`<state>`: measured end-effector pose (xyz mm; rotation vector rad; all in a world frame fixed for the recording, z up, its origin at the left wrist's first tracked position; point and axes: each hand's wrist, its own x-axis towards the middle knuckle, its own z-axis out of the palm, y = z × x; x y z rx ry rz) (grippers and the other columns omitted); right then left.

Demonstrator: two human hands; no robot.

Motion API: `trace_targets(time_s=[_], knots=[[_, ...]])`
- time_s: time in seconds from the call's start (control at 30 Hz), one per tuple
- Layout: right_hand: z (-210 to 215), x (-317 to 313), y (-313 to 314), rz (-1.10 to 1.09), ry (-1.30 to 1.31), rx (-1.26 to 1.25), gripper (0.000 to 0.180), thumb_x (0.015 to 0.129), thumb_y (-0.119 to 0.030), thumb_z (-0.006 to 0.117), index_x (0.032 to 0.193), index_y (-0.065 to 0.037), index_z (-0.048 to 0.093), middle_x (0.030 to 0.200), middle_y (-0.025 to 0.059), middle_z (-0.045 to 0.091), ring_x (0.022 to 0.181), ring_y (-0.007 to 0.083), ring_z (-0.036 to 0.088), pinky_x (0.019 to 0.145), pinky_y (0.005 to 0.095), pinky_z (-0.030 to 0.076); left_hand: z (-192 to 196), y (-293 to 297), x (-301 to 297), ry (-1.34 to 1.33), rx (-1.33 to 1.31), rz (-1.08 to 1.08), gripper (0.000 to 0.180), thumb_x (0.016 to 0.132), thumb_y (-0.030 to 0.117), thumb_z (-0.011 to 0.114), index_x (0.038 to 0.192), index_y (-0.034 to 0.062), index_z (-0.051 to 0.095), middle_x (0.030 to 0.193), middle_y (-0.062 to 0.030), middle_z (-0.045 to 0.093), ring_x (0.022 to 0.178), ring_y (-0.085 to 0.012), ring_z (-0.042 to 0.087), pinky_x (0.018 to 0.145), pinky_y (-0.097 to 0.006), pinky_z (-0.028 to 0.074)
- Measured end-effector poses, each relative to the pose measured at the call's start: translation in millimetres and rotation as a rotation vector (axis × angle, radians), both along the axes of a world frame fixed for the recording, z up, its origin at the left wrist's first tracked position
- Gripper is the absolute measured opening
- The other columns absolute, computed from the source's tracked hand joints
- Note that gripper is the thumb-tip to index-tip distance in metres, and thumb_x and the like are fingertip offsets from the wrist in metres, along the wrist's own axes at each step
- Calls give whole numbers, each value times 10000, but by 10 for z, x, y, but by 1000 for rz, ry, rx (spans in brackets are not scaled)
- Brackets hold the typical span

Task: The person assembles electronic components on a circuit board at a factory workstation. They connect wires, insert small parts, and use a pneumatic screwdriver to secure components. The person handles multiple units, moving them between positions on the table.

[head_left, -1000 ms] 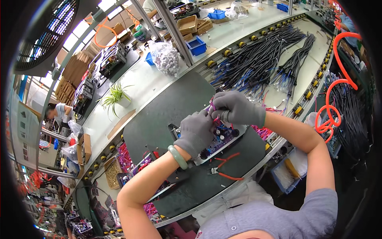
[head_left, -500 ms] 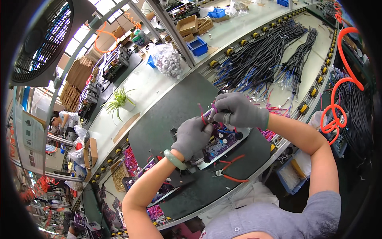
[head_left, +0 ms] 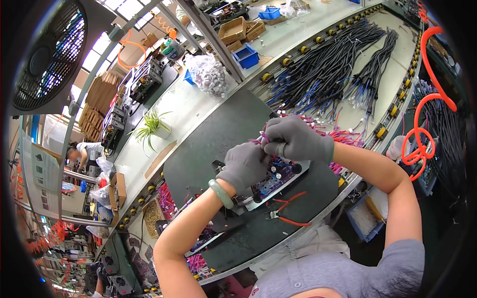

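– fingers first, left to right: how do they stand?

– on the left hand [head_left: 243,166], gloved in grey, they're curled in close. the tips are tucked out of sight toward the other hand, so i can't tell what they grip. on the right hand [head_left: 298,139], also in a grey glove, thumb and forefinger are pinched together on a purple wire [head_left: 265,137].

– and where exactly is that wire?

– between the two hands, over the far edge of the circuit board [head_left: 276,181], which lies slantwise, its far side partly covered by the gloves.

– now take the rest across from the left.

– black fan [head_left: 47,54] up at the side, then a co-worker [head_left: 89,149] leaning at another bench. next, a potted spider plant [head_left: 150,126] on the pale bench beyond. a second circuit board [head_left: 206,242] lies partly hidden under the left arm [head_left: 184,231], and a pale green bangle [head_left: 221,193] sits at that wrist.

– and on from the middle?

– the dark mat [head_left: 213,121] spreads under the hands. on it, near the first board on the wearer's side, lie red-handled cutters [head_left: 295,222], handles spread. farther right, a heap of black cables [head_left: 328,64] lies beyond the right hand, and a coiled orange hose [head_left: 439,94] hangs at the far side.
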<state>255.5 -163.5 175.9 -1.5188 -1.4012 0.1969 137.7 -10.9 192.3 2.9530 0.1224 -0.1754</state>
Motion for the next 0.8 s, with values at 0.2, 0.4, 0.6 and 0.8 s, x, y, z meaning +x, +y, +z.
trace_targets(time_s=[0.2, 0.4, 0.6, 0.8], knots=[[-59, -19, 0, -23, -1, 20, 139, 777, -111, 765, 858, -20, 698, 824, 119, 656, 785, 286, 654, 713, 374, 512, -65, -30, -84, -90, 52, -54, 219, 914, 301, 580, 874, 93, 637, 719, -148, 643, 699, -384, 650, 623, -499, 512], [-25, 21, 32, -40, -9, 59, 135, 784, -100, 777, 849, -16, 692, 803, 105, 645, 740, 251, 631, 685, 343, 503, 47, -58, -11, -6, 57, 17, 184, 904, 280, 575, 953, 112, 634, 811, -128, 678, 781, -361, 676, 683, -481, 537], [-5, 10, 33, -26, 25, 60, 114, 800, -87, 758, 834, -11, 681, 786, 98, 635, 720, 226, 618, 666, 339, 495, 58, 20, 51, -87, 127, 42, 228, 886, 316, 612, 869, 113, 715, 839, -138, 691, 798, -369, 671, 719, -466, 540], [29, -22, -11, -18, 5, 33, 115, 798, -83, 752, 818, -7, 669, 778, 94, 631, 728, 220, 625, 668, 338, 498, 101, 155, -12, 87, -199, 63, 152, 861, 253, 616, 903, 129, 694, 837, -132, 685, 800, -349, 680, 724, -469, 540]])
